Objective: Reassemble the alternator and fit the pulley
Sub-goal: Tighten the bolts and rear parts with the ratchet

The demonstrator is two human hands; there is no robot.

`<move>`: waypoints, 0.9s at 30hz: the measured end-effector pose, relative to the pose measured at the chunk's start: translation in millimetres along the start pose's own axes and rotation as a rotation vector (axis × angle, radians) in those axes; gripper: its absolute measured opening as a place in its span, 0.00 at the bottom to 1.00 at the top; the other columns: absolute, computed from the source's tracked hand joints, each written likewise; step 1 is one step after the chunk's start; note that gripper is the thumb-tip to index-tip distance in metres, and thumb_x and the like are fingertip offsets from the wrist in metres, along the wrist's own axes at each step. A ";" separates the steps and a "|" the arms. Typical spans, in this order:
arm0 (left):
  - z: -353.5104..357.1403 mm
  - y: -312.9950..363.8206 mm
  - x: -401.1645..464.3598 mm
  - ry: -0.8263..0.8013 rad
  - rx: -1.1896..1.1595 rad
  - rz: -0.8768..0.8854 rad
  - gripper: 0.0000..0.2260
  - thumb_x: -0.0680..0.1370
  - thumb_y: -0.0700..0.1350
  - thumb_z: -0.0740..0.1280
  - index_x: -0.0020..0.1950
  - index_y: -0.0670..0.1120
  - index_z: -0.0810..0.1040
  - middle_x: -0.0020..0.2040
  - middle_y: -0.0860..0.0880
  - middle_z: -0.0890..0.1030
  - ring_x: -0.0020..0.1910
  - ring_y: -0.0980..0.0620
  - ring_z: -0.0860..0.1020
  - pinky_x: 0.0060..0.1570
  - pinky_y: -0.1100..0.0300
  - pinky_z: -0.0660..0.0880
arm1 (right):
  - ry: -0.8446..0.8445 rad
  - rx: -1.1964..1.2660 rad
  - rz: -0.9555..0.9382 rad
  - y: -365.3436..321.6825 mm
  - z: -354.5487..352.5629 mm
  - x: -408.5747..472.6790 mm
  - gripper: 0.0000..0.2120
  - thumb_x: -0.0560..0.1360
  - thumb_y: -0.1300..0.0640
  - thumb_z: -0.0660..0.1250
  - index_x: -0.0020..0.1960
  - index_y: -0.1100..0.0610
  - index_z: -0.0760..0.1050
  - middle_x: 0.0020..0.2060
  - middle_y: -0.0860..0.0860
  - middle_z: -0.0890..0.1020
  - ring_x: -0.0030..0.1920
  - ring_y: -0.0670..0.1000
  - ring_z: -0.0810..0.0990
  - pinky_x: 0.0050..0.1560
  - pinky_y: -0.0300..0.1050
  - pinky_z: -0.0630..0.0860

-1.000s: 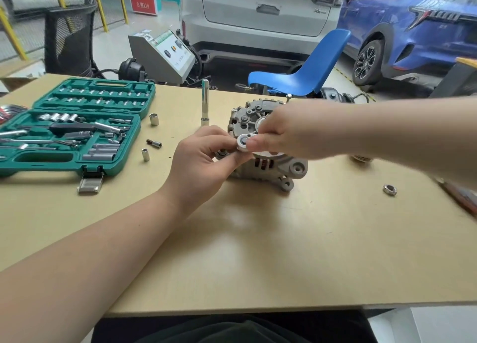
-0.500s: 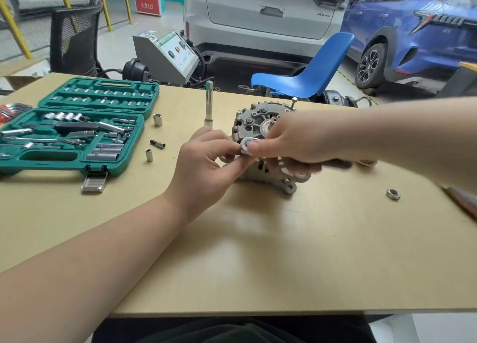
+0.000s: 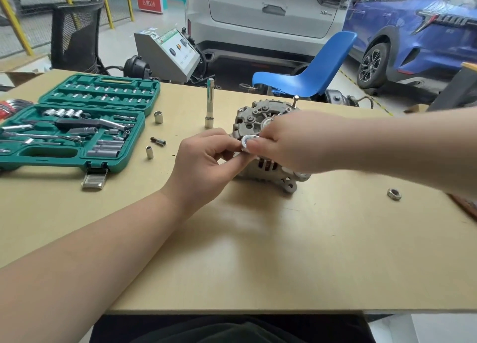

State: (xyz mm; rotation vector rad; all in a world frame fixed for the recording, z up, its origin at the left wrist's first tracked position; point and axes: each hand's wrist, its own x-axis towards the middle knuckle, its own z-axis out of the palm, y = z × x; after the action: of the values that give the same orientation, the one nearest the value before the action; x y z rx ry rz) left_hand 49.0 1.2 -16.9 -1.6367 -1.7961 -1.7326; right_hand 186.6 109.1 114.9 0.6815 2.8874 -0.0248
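Note:
A grey alternator [image 3: 254,118] stands on the wooden table [image 3: 258,252], its ribbed end plate facing me. In front of it both hands meet on a small silver ring-shaped part [image 3: 247,141]. My left hand [image 3: 206,159] pinches the ring from the left and below. My right hand [image 3: 286,141] reaches in from the right and pinches the same ring from the right; its palm hides much of the alternator's right side. A loose nut [image 3: 394,194] lies on the table to the right.
An open green socket set [image 3: 74,125] fills the table's left side. A tall socket extension [image 3: 209,107] stands upright left of the alternator, with loose sockets [image 3: 158,117] and a bit [image 3: 158,141] nearby. A blue chair [image 3: 309,74] and parked cars stand behind.
Both hands stay together on the ring in front of the alternator. My right hand's fingers shifted slightly over the alternator's front; the view moved a little.

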 end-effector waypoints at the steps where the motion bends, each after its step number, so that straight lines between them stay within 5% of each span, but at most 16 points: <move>1: -1.9 -0.2 1.1 -0.027 -0.018 -0.007 0.04 0.78 0.40 0.79 0.44 0.43 0.88 0.36 0.54 0.78 0.35 0.58 0.73 0.41 0.72 0.66 | 0.043 -0.192 -0.075 0.4 -9.2 1.9 0.26 0.84 0.32 0.48 0.41 0.47 0.73 0.35 0.46 0.77 0.34 0.45 0.73 0.33 0.45 0.66; 3: -4.6 -0.6 2.9 -0.073 -0.055 -0.009 0.03 0.79 0.41 0.78 0.46 0.47 0.88 0.37 0.51 0.80 0.35 0.57 0.73 0.41 0.71 0.66 | 0.006 -0.289 -0.129 4.6 -23.7 5.3 0.25 0.82 0.31 0.49 0.39 0.46 0.70 0.37 0.45 0.75 0.38 0.44 0.72 0.34 0.45 0.64; 6: -3.4 0.1 1.8 -0.069 -0.055 0.001 0.02 0.79 0.40 0.78 0.49 0.47 0.89 0.38 0.54 0.80 0.36 0.56 0.73 0.41 0.72 0.67 | -0.095 -0.125 -0.079 6.6 -23.7 10.5 0.25 0.83 0.32 0.54 0.42 0.49 0.76 0.35 0.47 0.83 0.36 0.48 0.81 0.36 0.45 0.72; 11: -0.7 -3.3 1.8 -0.016 -0.079 -0.052 0.09 0.75 0.48 0.81 0.48 0.42 0.90 0.37 0.49 0.81 0.36 0.52 0.73 0.40 0.64 0.68 | -0.298 0.803 0.269 -5.6 3.0 0.3 0.25 0.84 0.38 0.62 0.50 0.61 0.76 0.30 0.58 0.82 0.29 0.59 0.82 0.37 0.55 0.83; 13: -1.7 -5.6 3.8 -0.039 -0.081 -0.067 0.10 0.76 0.48 0.79 0.46 0.40 0.90 0.36 0.46 0.81 0.36 0.47 0.74 0.39 0.61 0.68 | -0.291 0.724 0.251 -4.5 2.0 1.7 0.24 0.83 0.37 0.62 0.48 0.59 0.76 0.27 0.55 0.80 0.26 0.57 0.79 0.34 0.51 0.81; 15: -2.8 -4.7 6.1 -0.081 -0.083 -0.065 0.08 0.77 0.46 0.79 0.45 0.40 0.89 0.36 0.46 0.80 0.36 0.46 0.75 0.39 0.62 0.68 | -0.216 0.299 0.148 -0.4 -11.1 9.8 0.27 0.82 0.34 0.60 0.46 0.57 0.78 0.26 0.51 0.82 0.24 0.52 0.79 0.33 0.44 0.78; 17: -4.2 -4.2 8.0 -0.127 -0.097 -0.057 0.06 0.77 0.44 0.78 0.48 0.41 0.90 0.38 0.45 0.82 0.37 0.46 0.75 0.39 0.59 0.70 | -0.083 -0.072 -0.026 1.0 -29.6 13.2 0.23 0.78 0.31 0.63 0.46 0.49 0.81 0.30 0.46 0.84 0.28 0.46 0.81 0.33 0.41 0.73; 20: -5.8 -3.7 6.8 -0.147 -0.096 -0.032 0.04 0.79 0.41 0.78 0.52 0.41 0.90 0.40 0.45 0.83 0.39 0.43 0.77 0.41 0.54 0.73 | 0.087 -0.267 -0.228 3.8 -41.3 17.1 0.16 0.73 0.31 0.68 0.44 0.42 0.78 0.33 0.41 0.80 0.35 0.43 0.78 0.33 0.42 0.67; 23: -5.6 -2.7 4.5 -0.092 -0.090 -0.046 0.03 0.77 0.41 0.80 0.50 0.44 0.90 0.37 0.54 0.79 0.36 0.55 0.74 0.41 0.66 0.68 | -0.002 -0.153 -0.147 2.7 -32.3 17.7 0.20 0.77 0.31 0.65 0.42 0.47 0.77 0.29 0.43 0.83 0.31 0.47 0.83 0.35 0.42 0.73; 27: -1.8 -3.5 4.7 -0.042 -0.097 -0.095 0.03 0.76 0.42 0.81 0.46 0.43 0.89 0.36 0.59 0.77 0.35 0.58 0.72 0.39 0.70 0.66 | -0.290 0.551 0.191 -5.3 -11.9 6.1 0.20 0.82 0.38 0.64 0.53 0.56 0.78 0.35 0.57 0.87 0.35 0.60 0.88 0.42 0.60 0.87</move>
State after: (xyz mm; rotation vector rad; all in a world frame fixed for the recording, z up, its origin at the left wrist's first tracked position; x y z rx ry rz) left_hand 43.6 3.4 -15.0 -1.6620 -1.8641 -1.8670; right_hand 176.9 107.7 125.4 0.9436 2.5220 -0.8415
